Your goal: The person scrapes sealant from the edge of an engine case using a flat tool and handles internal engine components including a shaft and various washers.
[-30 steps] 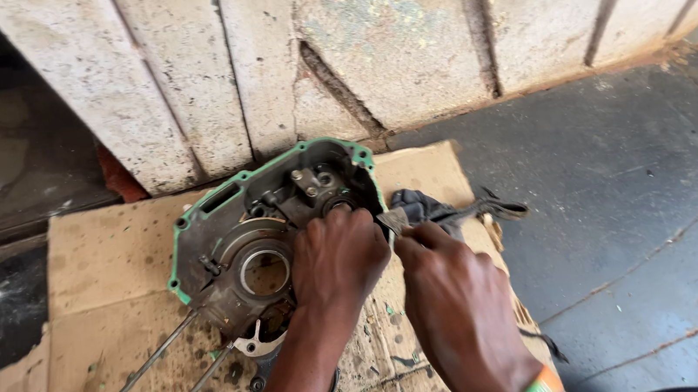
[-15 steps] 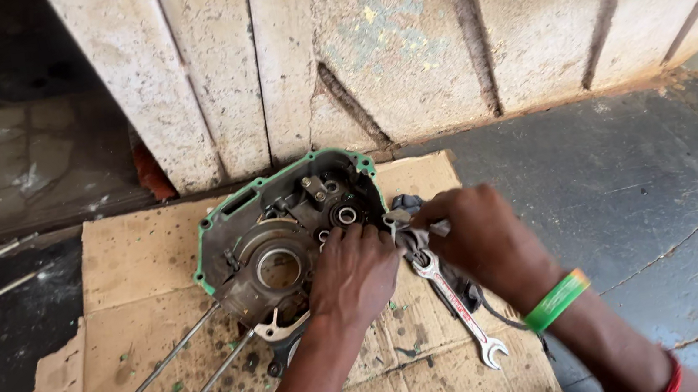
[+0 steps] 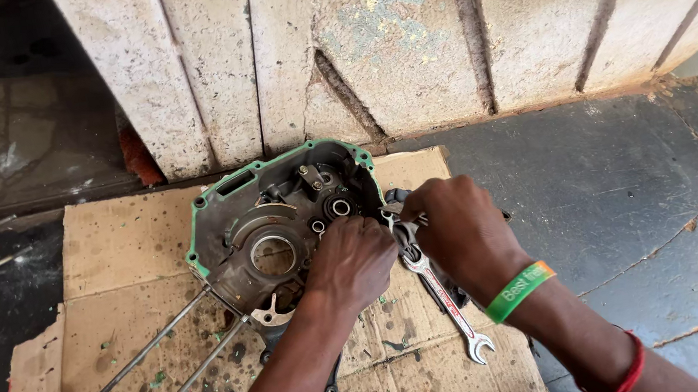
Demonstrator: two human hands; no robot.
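Scanning from the left, we see two long steel rods [image 3: 137,369] lying across the cardboard sheet [image 3: 118,248], their ends under the engine crankcase half [image 3: 277,222] with its green gasket edge. Our left hand [image 3: 352,261] has slid down from the case's middle to its right edge, fingers curled against it; whether they grip anything we cannot tell. Our right hand [image 3: 458,232], which a moment ago sat low and near, has now swung over the open-ended spanner [image 3: 447,303], fingers closed about its upper end beside the case, so the tool looks newly in hand.
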